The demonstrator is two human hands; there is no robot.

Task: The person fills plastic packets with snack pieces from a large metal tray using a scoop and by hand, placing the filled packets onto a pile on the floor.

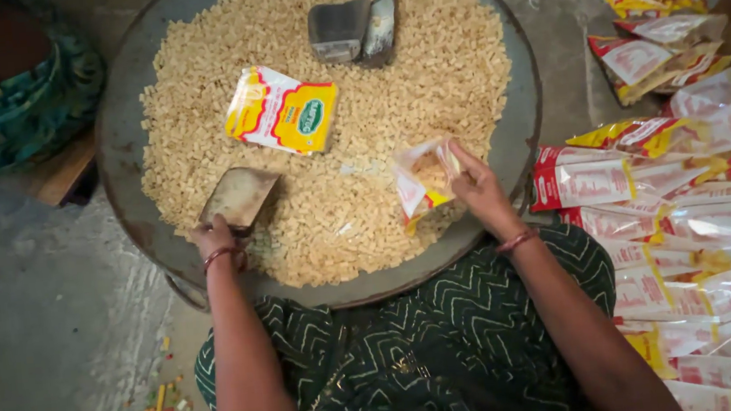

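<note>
Left hand (217,240): at near-left rim of round metal tray (126,138), fingers curled shut around handle end of flat metal scoop (240,197), wrist bent down, bangle on wrist. Left forearm straight, running from tray's near edge back toward body. Right hand (475,189): over near-right part of tray, palm turned inward, fingertips pinching mouth of small packet (423,183), thumb on top. Right wrist with bangle at tray rim; forearm angled out to right, away from tray.
</note>
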